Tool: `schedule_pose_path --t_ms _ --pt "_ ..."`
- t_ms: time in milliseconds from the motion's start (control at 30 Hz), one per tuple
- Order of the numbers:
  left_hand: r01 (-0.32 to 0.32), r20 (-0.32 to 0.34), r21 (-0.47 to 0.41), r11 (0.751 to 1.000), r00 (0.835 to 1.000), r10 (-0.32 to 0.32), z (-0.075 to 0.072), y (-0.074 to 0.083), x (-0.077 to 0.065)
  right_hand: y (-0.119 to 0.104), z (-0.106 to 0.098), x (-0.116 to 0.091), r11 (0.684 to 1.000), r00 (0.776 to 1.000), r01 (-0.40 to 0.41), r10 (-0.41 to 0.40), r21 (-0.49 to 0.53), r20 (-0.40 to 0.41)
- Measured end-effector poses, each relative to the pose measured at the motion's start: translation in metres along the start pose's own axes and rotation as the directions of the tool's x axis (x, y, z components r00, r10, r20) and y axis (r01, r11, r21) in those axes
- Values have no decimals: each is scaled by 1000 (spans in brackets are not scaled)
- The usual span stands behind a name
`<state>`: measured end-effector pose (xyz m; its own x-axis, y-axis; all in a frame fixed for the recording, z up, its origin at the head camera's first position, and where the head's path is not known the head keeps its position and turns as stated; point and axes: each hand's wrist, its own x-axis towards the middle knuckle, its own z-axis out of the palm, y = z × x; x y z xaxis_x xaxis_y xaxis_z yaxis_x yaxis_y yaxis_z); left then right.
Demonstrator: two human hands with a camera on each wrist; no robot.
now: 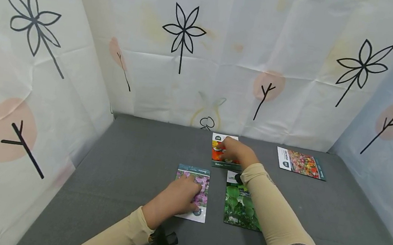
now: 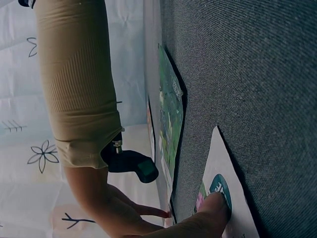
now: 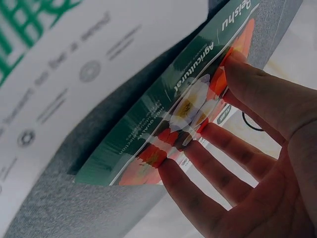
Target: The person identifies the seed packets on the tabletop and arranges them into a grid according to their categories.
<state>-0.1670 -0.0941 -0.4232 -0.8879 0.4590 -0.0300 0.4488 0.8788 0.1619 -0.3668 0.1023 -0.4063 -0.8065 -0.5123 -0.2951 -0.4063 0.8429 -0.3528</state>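
Flat on the grey table lies a seed packet with pink-purple flowers (image 1: 203, 196); my left hand (image 1: 181, 195) rests on it, thumb on its white end beside a round logo. Farther off, my right hand (image 1: 236, 151) touches a seed packet with red-orange flowers (image 1: 216, 154). The right wrist view shows that hand's spread fingertips and thumb against the face of this packet (image 3: 190, 104). Under my right forearm is a green-leaf seed packet (image 1: 241, 207), partly covered by the sleeve. How the left fingers, apart from the thumb, meet the packet is hidden.
A fourth packet, with multicoloured flowers (image 1: 303, 163), lies at the back right of the grey table (image 1: 141, 144). White printed cloth (image 1: 229, 44) hangs behind and at both sides. A dark wrist strap (image 1: 166, 238) hangs at my left wrist.
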Motion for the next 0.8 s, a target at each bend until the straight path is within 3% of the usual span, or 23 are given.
schedule_pose_path --t_ms 500,800 --pt "-15 -22 0 1000 1000 15 2 -1 0 -11 4 6 1000 1000 -4 4 24 0" --pt "-17 -30 2 1000 999 17 1 1 -2 -14 5 8 1000 1000 -8 8 -21 -9"
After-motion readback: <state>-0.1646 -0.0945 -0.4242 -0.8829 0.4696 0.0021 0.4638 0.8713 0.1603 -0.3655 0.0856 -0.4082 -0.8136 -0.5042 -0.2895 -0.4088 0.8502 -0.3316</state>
